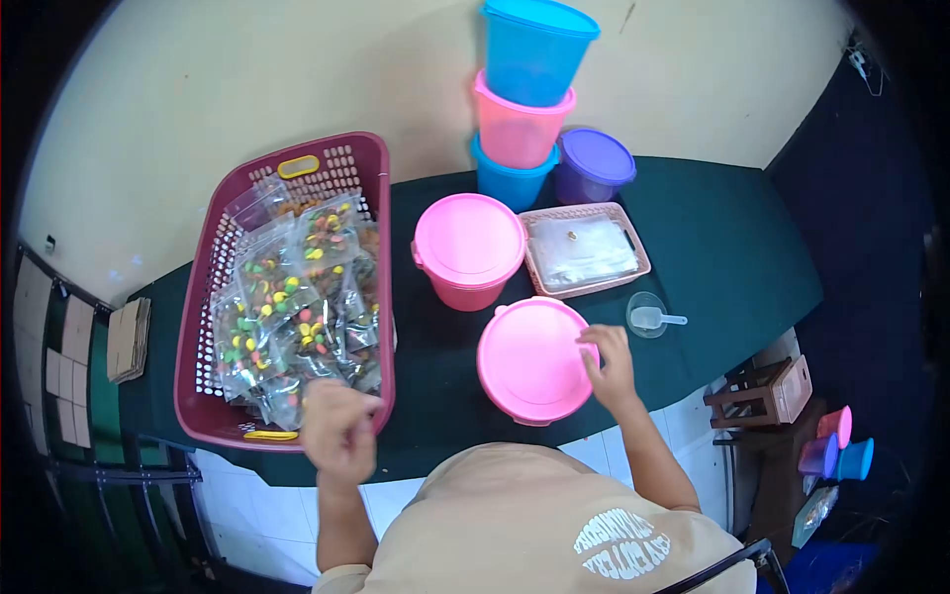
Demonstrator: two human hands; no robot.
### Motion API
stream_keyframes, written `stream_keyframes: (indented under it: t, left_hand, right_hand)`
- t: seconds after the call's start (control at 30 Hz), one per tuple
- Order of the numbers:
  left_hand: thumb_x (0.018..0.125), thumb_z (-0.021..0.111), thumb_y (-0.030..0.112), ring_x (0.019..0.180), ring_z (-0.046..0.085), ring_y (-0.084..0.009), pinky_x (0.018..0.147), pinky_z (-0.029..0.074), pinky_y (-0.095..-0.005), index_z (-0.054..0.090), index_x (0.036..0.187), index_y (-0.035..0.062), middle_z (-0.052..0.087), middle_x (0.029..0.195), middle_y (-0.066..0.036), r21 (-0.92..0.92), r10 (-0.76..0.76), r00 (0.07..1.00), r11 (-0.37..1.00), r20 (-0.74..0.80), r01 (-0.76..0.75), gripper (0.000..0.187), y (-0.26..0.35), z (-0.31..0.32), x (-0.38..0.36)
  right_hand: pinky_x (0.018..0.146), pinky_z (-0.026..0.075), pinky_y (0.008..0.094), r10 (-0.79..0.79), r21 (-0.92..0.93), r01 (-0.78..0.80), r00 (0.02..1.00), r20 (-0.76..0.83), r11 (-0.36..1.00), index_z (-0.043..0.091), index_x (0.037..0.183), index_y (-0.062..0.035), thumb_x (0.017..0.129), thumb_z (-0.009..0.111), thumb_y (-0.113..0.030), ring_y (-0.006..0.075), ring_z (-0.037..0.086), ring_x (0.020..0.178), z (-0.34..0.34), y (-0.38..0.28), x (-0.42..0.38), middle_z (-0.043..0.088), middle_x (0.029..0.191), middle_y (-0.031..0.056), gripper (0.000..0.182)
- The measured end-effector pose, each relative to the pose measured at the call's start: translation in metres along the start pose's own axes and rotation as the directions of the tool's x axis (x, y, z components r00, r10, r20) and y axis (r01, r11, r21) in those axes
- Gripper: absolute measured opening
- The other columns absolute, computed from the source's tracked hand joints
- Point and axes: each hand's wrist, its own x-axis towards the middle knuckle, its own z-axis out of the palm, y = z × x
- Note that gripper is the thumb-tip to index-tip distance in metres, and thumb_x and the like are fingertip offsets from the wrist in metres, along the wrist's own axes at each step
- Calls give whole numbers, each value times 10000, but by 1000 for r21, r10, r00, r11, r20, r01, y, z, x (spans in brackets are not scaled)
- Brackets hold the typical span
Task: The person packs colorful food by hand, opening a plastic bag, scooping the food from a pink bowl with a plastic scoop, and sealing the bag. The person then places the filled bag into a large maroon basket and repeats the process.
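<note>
— Two hands busy?
— Right hand, fingers curled, touches the near pink tub's lid at the table's front edge. Left hand is loosely closed at the maroon basket rim; any grip unclear.

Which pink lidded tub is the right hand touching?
The nearer pink tub, at the table's front edge: the right hand rests on its lid rim. The other pink tub sits farther back, untouched.

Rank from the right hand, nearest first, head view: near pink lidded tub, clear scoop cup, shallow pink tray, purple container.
From the right hand:
1. Near pink lidded tub, touching, fingers on its lid edge.
2. Clear scoop cup, just beyond the hand.
3. Shallow pink tray, farther back on the table.
4. Purple container, at the back by the wall.
</note>
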Motion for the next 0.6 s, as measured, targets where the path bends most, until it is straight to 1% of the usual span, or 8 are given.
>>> stream_keyframes:
  t: [0.03,0.07,0.13,0.2,0.23,0.37,0.43,0.6]
  left_hand:
    - [760,576,-19,671,579,-251,725,452,-399,647,854,50,643,752,-76,-61,-21,998,998,63,25,137,5,18,-6]
    - [795,557,-11,762,580,-238,769,452,-385,645,903,28,660,804,-99,-144,-89,983,983,163,113,145,12,35,-11]
    - [832,605,71,863,628,-242,819,467,-347,623,1096,15,682,922,-112,-203,-327,838,872,437,446,270,27,64,-17]
    - [844,620,93,939,636,-227,866,470,-345,604,1155,22,681,987,-109,-215,-344,706,790,619,574,319,36,91,-25]
    - [848,632,92,977,634,-206,892,469,-337,598,1171,25,680,1024,-107,-147,-322,669,826,670,545,332,43,99,-22]
    - [851,630,68,985,634,-200,896,474,-337,587,1183,14,678,1040,-121,-132,-449,646,751,617,647,339,70,133,-24]
    - [853,624,56,984,633,-199,898,473,-339,584,1185,11,679,1038,-123,-114,-506,646,731,571,673,337,82,151,-27]
    - [855,608,26,985,632,-195,909,466,-342,582,1186,4,681,1032,-122,-75,-623,609,666,492,742,333,109,189,-36]
  right_hand:
    - [886,404,414,31,4,-31,999,-15,1000,643,936,-67,793,639,-77,307,537,968,-4,17,6,622,997,108,143]
    - [864,412,422,72,26,-71,997,-22,997,640,926,-60,818,623,-86,311,541,956,-6,32,13,626,985,110,113]
    - [848,423,420,99,-19,-98,995,20,995,640,939,-60,830,618,-110,312,548,974,-4,73,26,630,985,108,123]
    - [847,429,418,134,-123,-128,990,46,984,647,933,-58,833,612,-116,311,557,972,5,113,44,640,977,107,121]
    - [846,435,417,174,-228,-156,983,61,961,654,928,-57,836,606,-122,310,565,971,9,130,54,649,970,106,122]
    - [856,454,421,143,-172,-109,970,199,979,682,940,-65,826,580,-100,310,586,969,30,188,95,667,969,120,157]
    - [863,472,421,129,-265,-26,916,380,964,702,957,-67,806,544,-63,312,599,968,44,210,105,678,967,135,219]
    - [877,482,415,26,-237,86,902,432,968,687,1016,-45,784,528,-43,310,600,992,61,243,109,666,1015,153,281]
